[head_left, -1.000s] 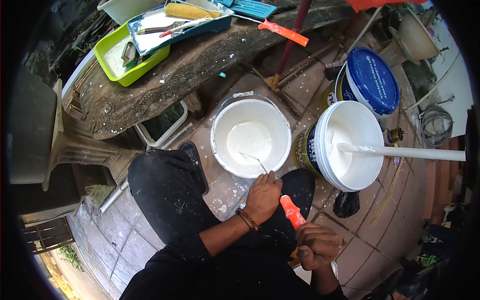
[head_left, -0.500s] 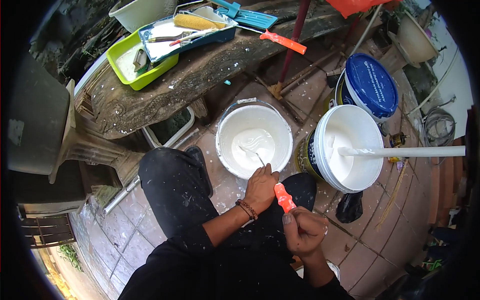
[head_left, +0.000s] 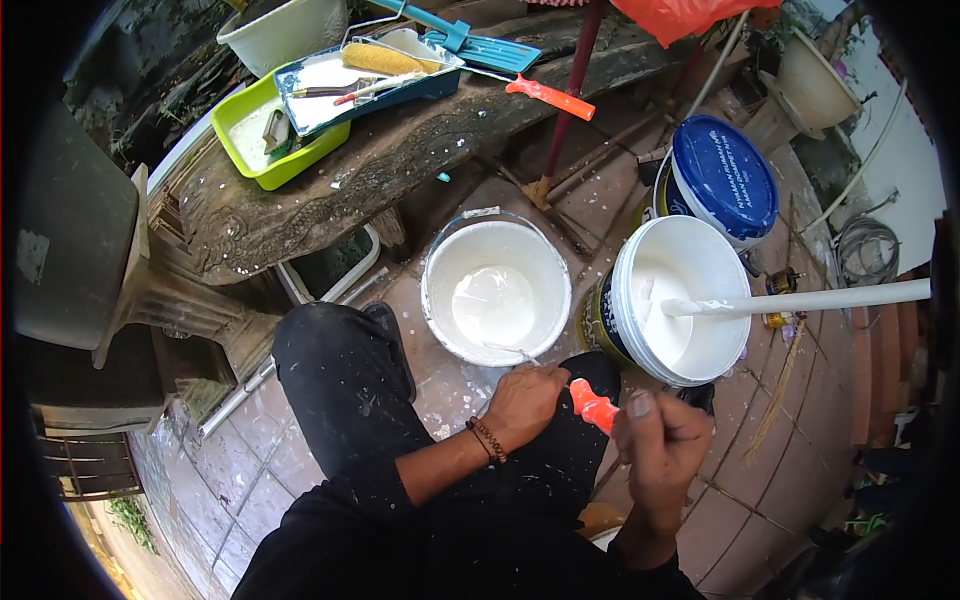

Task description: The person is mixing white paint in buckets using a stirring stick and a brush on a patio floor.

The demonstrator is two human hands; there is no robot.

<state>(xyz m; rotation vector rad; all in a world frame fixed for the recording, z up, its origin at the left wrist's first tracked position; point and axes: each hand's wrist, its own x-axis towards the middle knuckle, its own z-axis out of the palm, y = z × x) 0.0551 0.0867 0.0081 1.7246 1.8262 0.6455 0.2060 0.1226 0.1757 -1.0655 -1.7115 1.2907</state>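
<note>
My left hand (head_left: 522,408) is closed around a thin metal rod (head_left: 520,353), just below the near rim of a white bucket (head_left: 447,270) with white paint (head_left: 492,295) in its bottom. The rod's end reaches over the near inside of the bucket. My right hand (head_left: 665,450) grips the orange handle (head_left: 592,407) at the rod's other end, over my dark-clothed leg. A larger open tub (head_left: 728,250) of white paint stands to the right, with a white pole (head_left: 840,297) lying in it.
A wooden bench (head_left: 410,170) holds a lime-green tray (head_left: 225,140), a blue paint tray (head_left: 430,86), brushes, a yellow roller (head_left: 375,57) and a second orange-handled tool (head_left: 560,97). A blue-lidded bucket (head_left: 725,170) sits behind the open tub. A grey pedestal (head_left: 175,310) stands left.
The rod's tip has come from the paint at the bucket's middle toward its near rim. My left hand is slightly lower, and my right hand has moved rightward with the handle.
</note>
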